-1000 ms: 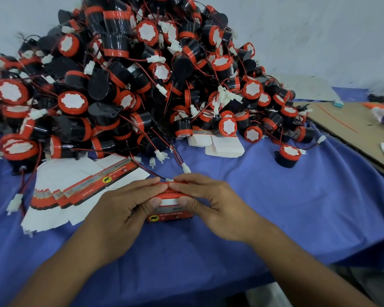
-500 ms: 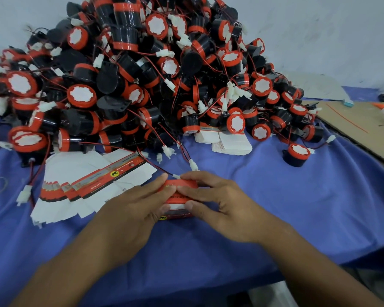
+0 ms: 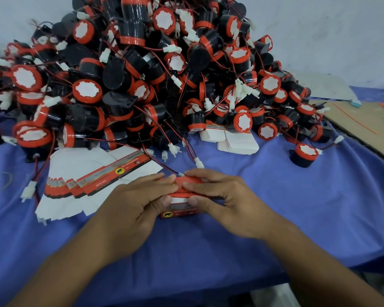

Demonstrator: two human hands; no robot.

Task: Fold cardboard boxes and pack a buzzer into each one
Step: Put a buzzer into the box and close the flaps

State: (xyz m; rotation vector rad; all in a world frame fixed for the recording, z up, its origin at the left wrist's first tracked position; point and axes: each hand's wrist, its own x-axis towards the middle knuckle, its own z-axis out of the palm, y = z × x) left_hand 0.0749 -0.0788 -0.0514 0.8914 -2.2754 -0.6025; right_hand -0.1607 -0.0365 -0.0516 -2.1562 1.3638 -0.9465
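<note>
A small red cardboard box (image 3: 179, 209) sits on the blue cloth (image 3: 297, 213) in front of me. My left hand (image 3: 133, 209) and my right hand (image 3: 226, 202) grip it from both sides, thumbs on its near face and fingers over its top flap. Whatever the box holds is hidden. Behind it rises a big heap of black and red buzzers (image 3: 142, 74) with red wires and white plugs. A fanned stack of flat unfolded boxes (image 3: 93, 178) lies to the left of my hands.
One loose buzzer (image 3: 303, 155) stands alone at the right. A stack of white cards (image 3: 237, 140) lies at the foot of the heap. A brown cardboard sheet (image 3: 364, 127) covers the right table edge. A white plug (image 3: 29, 191) lies at the left.
The view has shifted slightly. My fingers have kept working the box's top flap; both hands stay in the same place on the box.
</note>
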